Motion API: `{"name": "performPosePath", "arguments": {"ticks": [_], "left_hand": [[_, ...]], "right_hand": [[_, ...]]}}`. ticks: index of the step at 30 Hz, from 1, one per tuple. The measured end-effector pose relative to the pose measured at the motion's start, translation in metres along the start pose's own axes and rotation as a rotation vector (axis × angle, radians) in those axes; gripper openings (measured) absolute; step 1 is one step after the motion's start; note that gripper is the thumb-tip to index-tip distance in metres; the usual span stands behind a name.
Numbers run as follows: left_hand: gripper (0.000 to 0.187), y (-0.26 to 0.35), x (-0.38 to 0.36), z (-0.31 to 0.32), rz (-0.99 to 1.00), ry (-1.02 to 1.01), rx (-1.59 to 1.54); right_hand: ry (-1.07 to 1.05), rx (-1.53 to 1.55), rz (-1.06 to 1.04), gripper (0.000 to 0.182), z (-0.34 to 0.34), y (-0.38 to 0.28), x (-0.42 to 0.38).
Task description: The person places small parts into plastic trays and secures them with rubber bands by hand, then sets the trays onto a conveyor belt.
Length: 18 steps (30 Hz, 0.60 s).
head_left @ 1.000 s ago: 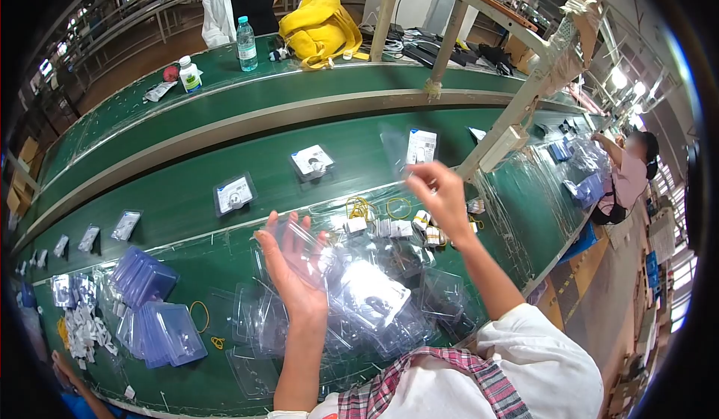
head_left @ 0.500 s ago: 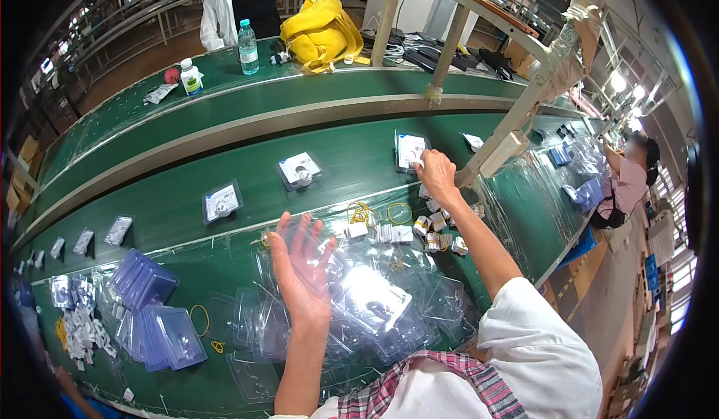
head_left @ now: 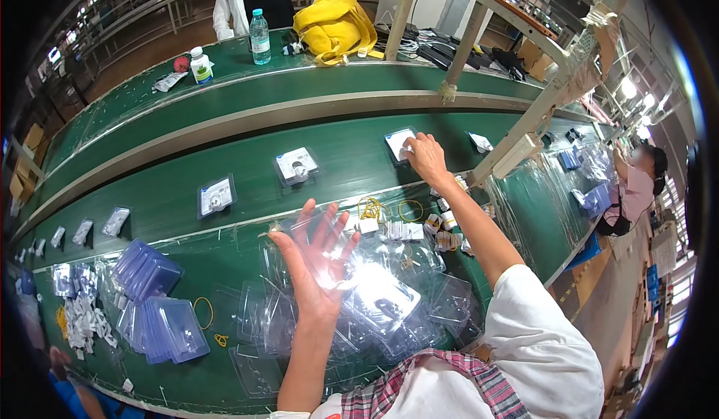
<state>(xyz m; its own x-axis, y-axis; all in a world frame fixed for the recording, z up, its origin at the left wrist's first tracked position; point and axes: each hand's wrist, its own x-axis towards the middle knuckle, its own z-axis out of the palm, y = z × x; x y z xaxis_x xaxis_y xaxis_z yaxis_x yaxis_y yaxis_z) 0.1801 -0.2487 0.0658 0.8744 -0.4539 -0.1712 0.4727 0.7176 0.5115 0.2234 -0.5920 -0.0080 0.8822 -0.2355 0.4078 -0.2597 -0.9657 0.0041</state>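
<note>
Palm up over the near side of the bench, my left hand [head_left: 316, 273] has its fingers curved around a clear plastic shell [head_left: 329, 258]; the fingers show through it. Below lies a loose pile of clear plastic shells [head_left: 442, 318], with a white printed card [head_left: 382, 299] among them. My right hand [head_left: 428, 158] reaches to a packaged card [head_left: 397, 140] on the green belt. Its fingertips are pinched on a small white piece at the card, partly hidden by the fingers. Small white bundles [head_left: 404, 231] lie near my right forearm.
More packaged cards, such as one [head_left: 296, 166], sit spaced along the belt [head_left: 255, 168]. Stacked bluish shells [head_left: 161, 325] and white pieces [head_left: 86, 322] lie left. A metal post [head_left: 517, 138] rises at right. Another person [head_left: 636, 183] works beyond it.
My right hand has stayed at the packaged card, which appears slightly farther left and turned. My left hand has moved slightly right, its fingers spread wider. The view has shifted a little.
</note>
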Motion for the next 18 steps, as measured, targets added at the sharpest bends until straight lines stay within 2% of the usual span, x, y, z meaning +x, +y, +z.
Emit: {"name": "performPosePath", "arguments": {"ticks": [7,10,13,14,16,18], "left_hand": [[0.084,0.0,-0.001,0.003,-0.032,-0.022,-0.031],[0.084,0.001,0.0,0.002,-0.043,-0.03,-0.042],[0.084,-0.001,0.001,-0.002,-0.057,-0.041,-0.048],[0.084,-0.001,0.002,-0.002,-0.069,-0.042,-0.039],[0.083,-0.005,0.003,-0.005,-0.11,-0.045,-0.02],[0.083,-0.011,0.004,-0.006,-0.169,-0.063,-0.004]], "right_hand": [[-0.024,0.093,-0.012,0.017,-0.01,-0.012,-0.008],[0.132,0.219,-0.057,0.017,-0.023,-0.026,-0.01],[0.112,0.464,-0.078,0.017,-0.059,-0.062,-0.018],[-0.015,0.616,-0.076,0.017,-0.081,-0.082,-0.021],[-0.026,0.827,-0.16,0.016,-0.112,-0.125,-0.038],[-0.018,0.897,-0.274,0.022,-0.127,-0.152,-0.051]]}}
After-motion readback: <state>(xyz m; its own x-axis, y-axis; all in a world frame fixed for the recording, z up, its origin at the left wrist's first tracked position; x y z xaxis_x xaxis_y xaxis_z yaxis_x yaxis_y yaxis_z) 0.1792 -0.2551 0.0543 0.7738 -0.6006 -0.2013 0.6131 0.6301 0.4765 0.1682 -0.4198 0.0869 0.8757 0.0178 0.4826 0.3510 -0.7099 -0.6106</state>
